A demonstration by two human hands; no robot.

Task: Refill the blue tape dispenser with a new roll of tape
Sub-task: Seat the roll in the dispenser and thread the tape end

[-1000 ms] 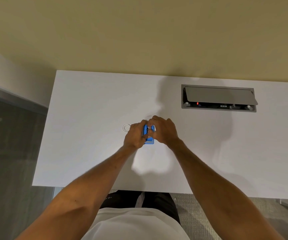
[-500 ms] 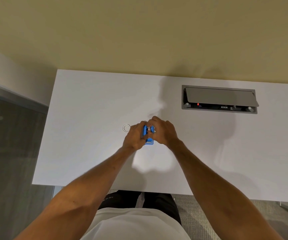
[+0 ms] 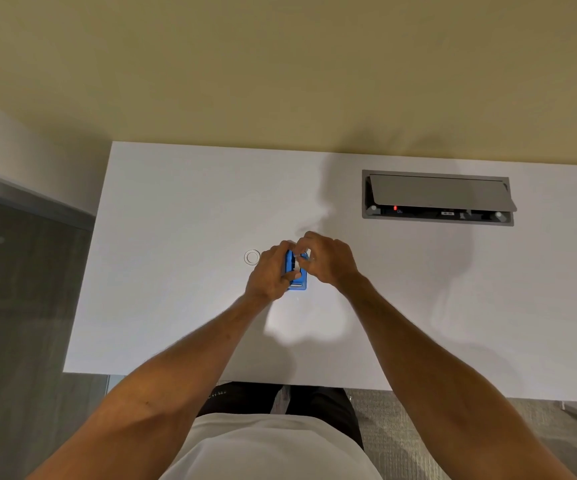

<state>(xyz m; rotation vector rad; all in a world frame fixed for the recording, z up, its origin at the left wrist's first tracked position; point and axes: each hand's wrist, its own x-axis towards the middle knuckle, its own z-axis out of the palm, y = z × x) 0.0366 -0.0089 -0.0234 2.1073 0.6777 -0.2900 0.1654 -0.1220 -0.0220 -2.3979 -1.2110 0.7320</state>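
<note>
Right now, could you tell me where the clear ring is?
In the head view, the clear ring lies flat on the white desk, just beyond the left hand, apart from the blue dispenser.

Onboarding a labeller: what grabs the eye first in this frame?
The blue tape dispenser mid-table, clasped between the left hand and right hand. Just left of the hands, a small clear ring lies on the white table. Far right, an open grey cable box shows a red light.
</note>
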